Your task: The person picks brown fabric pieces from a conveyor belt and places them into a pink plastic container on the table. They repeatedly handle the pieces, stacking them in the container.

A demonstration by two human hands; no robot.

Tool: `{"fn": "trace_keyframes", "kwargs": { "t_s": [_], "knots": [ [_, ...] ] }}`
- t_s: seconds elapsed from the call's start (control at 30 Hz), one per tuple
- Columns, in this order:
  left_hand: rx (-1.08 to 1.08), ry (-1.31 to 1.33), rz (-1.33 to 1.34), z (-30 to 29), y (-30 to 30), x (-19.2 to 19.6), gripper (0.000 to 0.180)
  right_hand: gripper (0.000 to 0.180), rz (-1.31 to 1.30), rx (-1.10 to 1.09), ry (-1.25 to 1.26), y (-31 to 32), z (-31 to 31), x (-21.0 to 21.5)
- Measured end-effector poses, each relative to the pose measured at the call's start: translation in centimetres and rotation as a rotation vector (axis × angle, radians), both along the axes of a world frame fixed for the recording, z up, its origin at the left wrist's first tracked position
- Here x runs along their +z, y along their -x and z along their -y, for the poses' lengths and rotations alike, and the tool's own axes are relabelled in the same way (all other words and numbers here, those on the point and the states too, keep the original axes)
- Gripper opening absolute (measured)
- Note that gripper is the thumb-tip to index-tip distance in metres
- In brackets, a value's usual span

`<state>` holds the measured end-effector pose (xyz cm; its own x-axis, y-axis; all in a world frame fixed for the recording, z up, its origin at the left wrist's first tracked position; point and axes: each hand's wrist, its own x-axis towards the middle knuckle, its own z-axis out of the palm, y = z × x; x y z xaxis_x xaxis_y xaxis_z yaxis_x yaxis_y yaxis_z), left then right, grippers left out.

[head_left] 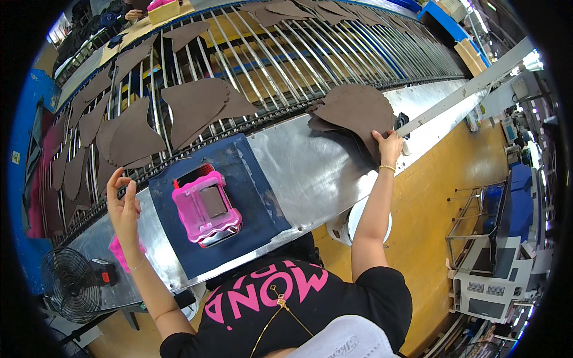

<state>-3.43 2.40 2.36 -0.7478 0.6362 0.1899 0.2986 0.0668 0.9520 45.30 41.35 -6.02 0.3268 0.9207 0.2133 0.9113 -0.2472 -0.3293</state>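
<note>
Gripping brown, probably leather, curved pieces (pixel 358 110); right hand (pixel 388 144).

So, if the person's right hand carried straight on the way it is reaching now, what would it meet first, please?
The right hand already touches the near edge of the stack of brown cut pieces. Going on up and away, it would likely push into that stack first, then reach the roller conveyor beyond.

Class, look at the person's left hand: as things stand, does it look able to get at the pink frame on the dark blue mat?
Probably yes. The left hand is raised, open and holding nothing, just left of the dark blue mat. The pink frame lies uncovered, with nothing between it and the hand.
</note>
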Motion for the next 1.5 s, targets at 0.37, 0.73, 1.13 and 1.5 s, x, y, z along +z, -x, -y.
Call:
{"fn": "trace_keyframes", "kwargs": {
  "t_s": [0.37, 0.73, 1.13, 1.5],
  "knots": [
    [-0.006, 0.018, -0.010, 1.6, -0.4, 0.1, 0.040, 0.055, 0.058, 0.292, 0.020, 0.1, 0.0, 2.2],
    [-0.103, -0.081, -0.204, -2.9, -4.4, 3.5, 0.048, 0.041, -0.740, 1.146, -0.379, 16.1, 12.1, 12.6],
    [0.187, -0.151, -0.031, 9.5, -0.5, 6.0, 0.021, 0.027, -0.925, 1.646, 0.137, 27.0, 22.1, 9.9],
    [0.055, 0.170, 0.067, 9.6, -2.0, 4.8, 0.008, 0.026, -0.590, 1.746, -0.143, 24.2, 21.1, 10.1]
  ]
}}
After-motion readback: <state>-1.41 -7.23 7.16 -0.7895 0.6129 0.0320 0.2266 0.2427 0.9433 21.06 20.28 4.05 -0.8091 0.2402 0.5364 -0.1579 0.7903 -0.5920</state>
